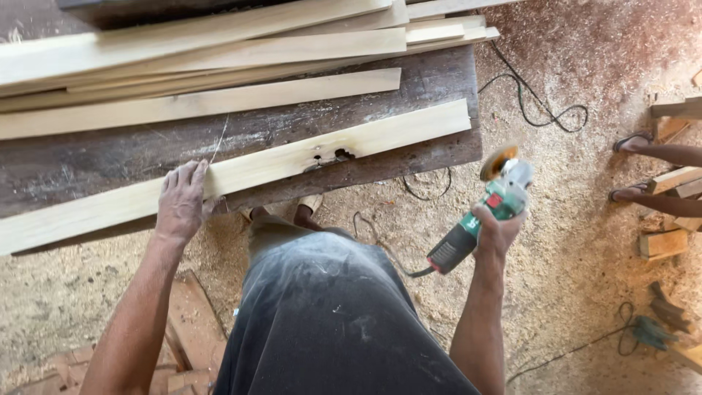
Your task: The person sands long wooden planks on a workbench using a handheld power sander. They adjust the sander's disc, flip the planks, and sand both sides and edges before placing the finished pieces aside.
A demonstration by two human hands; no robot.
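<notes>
pale plank (241, 172) lies on the dark surface (88, 161), left hand (181, 199) flat on it, fingers released. right hand (497, 230) grips a green grinder (479, 216) beside the surface. stacked boards (219, 51) behind, cord (541, 110) on sawdust floor (570, 256).

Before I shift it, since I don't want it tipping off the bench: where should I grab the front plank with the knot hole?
Probably grip the plank near its middle, left of the knot hole, coming from the near edge where the left hand already rests. It is long, thin and flat, and overhangs the workbench, so an end grip could lever it.
</notes>
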